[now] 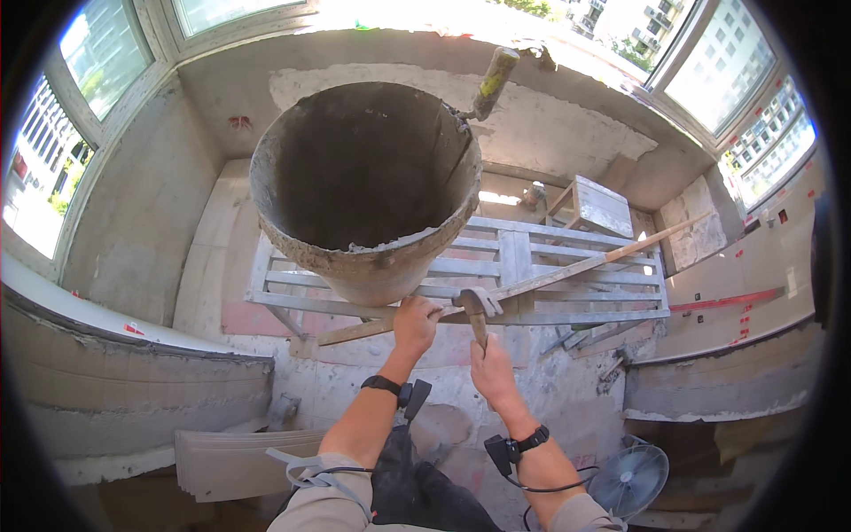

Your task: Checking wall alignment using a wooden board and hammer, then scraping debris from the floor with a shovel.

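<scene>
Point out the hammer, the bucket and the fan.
Hammer (479, 325), head view: its handle, just below the claw head.
Bucket (377, 273), head view: outer wall, below the rim.
Fan (628, 477), head view: centre hub.

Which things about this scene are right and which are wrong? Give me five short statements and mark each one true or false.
1. The right hand holds a hammer. True.
2. A small stool is to the right of the large bucket. True.
3. The bucket's mouth faces down. False: it faces up.
4. Both wrists are bare. False: each wears a black strap.
5. The left hand is far from the long wooden strip. False: it is right at the strip.
</scene>
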### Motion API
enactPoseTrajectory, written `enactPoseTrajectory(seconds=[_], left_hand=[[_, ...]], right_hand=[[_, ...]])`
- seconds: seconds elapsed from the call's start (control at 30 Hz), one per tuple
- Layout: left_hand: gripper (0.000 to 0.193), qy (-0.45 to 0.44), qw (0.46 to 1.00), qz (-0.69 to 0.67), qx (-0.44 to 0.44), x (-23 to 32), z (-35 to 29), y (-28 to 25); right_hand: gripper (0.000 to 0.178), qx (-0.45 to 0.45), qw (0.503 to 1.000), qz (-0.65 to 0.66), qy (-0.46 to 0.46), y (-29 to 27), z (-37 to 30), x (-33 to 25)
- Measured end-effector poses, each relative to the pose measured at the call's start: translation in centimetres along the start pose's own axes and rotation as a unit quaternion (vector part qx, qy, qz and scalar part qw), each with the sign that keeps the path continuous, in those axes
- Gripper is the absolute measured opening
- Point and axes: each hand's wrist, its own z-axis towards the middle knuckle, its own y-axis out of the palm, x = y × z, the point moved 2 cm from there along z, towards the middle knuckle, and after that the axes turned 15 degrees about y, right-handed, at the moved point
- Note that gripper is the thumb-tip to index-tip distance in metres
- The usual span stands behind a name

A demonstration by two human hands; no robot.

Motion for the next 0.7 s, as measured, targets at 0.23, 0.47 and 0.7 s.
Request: enactPoseTrajectory(seconds=[0.23, 0.47, 0.7], left_hand=[[0.046, 0.025, 0.996, 0.012, -0.080, -0.7, 0.5, -1.2], [0.028, 0.000, 0.932, 0.201, -0.302, -2.4, -1.3, -5.9], [0.030, 0.037, 0.942, 0.207, -0.260, -3.3, -1.6, -5.9]], right_hand=[[0.027, -0.016, 0.998, -0.041, 0.045, 1.6, 1.8, 3.1], [0.028, -0.024, 0.996, -0.061, 0.061, 2.2, 2.1, 4.1], [0.028, -0.036, 0.997, -0.051, 0.051, 2.3, 2.1, 3.5]])
